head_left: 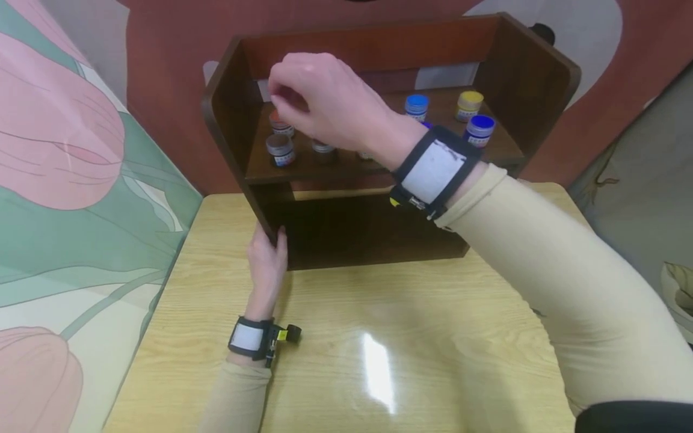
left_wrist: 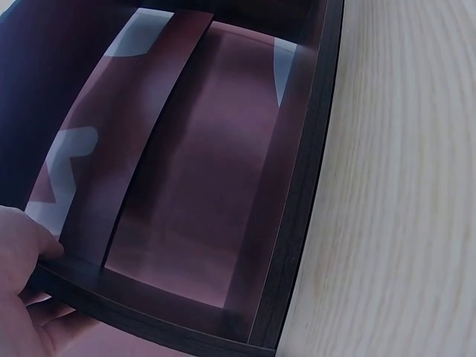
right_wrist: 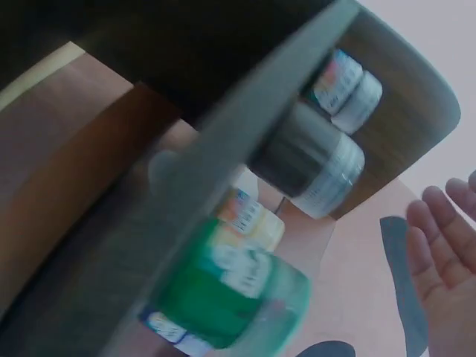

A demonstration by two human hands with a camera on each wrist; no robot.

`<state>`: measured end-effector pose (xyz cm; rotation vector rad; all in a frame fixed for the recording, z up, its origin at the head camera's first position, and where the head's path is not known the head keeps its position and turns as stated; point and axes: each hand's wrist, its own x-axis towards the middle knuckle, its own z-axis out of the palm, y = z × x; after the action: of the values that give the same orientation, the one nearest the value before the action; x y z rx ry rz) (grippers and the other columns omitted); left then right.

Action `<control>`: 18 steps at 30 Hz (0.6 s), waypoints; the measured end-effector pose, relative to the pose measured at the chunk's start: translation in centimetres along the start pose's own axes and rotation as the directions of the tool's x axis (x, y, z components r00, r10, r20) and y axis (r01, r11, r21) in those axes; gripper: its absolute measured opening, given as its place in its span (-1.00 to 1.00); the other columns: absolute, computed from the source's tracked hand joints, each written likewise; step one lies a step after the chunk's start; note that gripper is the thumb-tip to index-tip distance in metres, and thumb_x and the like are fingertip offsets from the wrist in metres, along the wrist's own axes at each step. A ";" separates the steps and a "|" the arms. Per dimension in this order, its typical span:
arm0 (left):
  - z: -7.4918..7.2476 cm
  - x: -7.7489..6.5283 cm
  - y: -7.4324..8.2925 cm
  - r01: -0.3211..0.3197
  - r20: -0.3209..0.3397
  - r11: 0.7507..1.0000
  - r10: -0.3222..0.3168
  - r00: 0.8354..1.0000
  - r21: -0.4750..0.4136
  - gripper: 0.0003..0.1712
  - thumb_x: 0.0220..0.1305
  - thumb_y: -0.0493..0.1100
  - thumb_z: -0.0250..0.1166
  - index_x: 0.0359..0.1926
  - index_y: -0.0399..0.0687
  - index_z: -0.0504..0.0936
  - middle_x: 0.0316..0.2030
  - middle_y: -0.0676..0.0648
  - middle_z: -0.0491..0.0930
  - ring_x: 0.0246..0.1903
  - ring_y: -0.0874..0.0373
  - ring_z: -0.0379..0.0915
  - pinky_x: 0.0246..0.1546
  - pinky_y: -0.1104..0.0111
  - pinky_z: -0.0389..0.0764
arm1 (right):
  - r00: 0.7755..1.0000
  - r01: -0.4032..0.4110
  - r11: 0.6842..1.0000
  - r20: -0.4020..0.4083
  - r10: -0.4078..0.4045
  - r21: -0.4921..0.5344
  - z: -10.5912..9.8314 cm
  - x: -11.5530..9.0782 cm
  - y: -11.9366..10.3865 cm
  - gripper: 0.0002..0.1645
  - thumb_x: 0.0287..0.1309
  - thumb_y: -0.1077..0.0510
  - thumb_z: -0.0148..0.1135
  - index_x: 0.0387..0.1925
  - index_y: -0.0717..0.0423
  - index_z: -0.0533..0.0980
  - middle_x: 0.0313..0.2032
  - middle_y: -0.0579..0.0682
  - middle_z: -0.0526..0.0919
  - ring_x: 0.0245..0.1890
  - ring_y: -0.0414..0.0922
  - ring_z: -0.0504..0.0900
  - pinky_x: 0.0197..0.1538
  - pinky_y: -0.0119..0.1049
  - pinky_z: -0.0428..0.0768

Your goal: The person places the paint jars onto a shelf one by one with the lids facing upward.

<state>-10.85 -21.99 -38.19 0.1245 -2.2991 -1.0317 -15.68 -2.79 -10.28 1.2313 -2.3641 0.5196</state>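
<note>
My left hand (head_left: 265, 261) grips the lower left side panel of a dark brown wooden shelf (head_left: 373, 231), thumb on the inner side and fingers outside; the left wrist view shows the same hold. My right hand (head_left: 330, 99) hovers above the left part of the upper board, fingers loosely bent and holding nothing. Below it stand a brown-lidded paint jar (head_left: 280, 150) and a red-lidded jar (head_left: 280, 123). In the right wrist view a green jar (right_wrist: 216, 290) and a grey jar (right_wrist: 309, 160) stand near the board's edge, apart from my fingers. My forearm partly hides other jars.
Toward the right of the board stand a light blue jar (head_left: 417, 105), a yellow jar (head_left: 469, 106) and a dark blue jar (head_left: 479, 130). The shelf stands on a light wooden table (head_left: 325, 361), close to patterned cloth (head_left: 178, 138) behind and at the left.
</note>
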 end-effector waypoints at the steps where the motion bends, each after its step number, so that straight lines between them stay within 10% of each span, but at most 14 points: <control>1: 0.0 0.0 0.0 0.002 0.002 1.000 -0.002 1.000 0.001 -0.68 0.37 -0.17 0.24 -0.02 -0.36 0.53 -0.14 -0.39 0.68 -0.11 -0.33 0.64 -0.10 -0.11 0.64 | 1.000 0.023 1.000 -0.020 -0.023 0.005 0.1 -0.5 0.0 -0.70 0.41 0.07 0.10 -0.09 0.18 0.63 -0.19 0.07 0.69 -0.17 -0.08 0.61 0.04 -0.38 0.60; 9: -0.4 0.1 -0.1 0.023 0.007 1.000 -0.023 1.000 0.011 -0.66 0.36 -0.13 0.24 0.00 -0.32 0.52 -0.15 -0.37 0.67 -0.12 -0.31 0.63 -0.11 -0.09 0.61 | 0.960 0.211 0.974 -0.207 -0.190 0.087 2.3 -6.0 -0.1 -0.79 0.32 0.18 0.18 -0.36 0.23 0.64 -0.42 0.06 0.69 -0.41 -0.08 0.57 -0.27 -0.34 0.55; 18: -1.0 0.5 0.6 -0.027 -0.042 0.994 0.023 0.999 -0.101 -0.68 0.39 -0.23 0.18 0.08 -0.32 0.50 -0.03 -0.34 0.65 0.01 -0.20 0.64 -0.08 -0.01 0.73 | 0.965 0.226 0.962 -0.170 -0.199 0.156 5.3 -12.5 0.1 -0.92 0.20 0.21 0.31 -0.39 0.14 0.63 -0.41 -0.01 0.70 -0.35 -0.14 0.61 -0.20 -0.35 0.64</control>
<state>-10.61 -22.43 -36.98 0.0743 -2.2009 -1.1207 -10.34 3.05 -21.29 1.4478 -2.0631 0.7341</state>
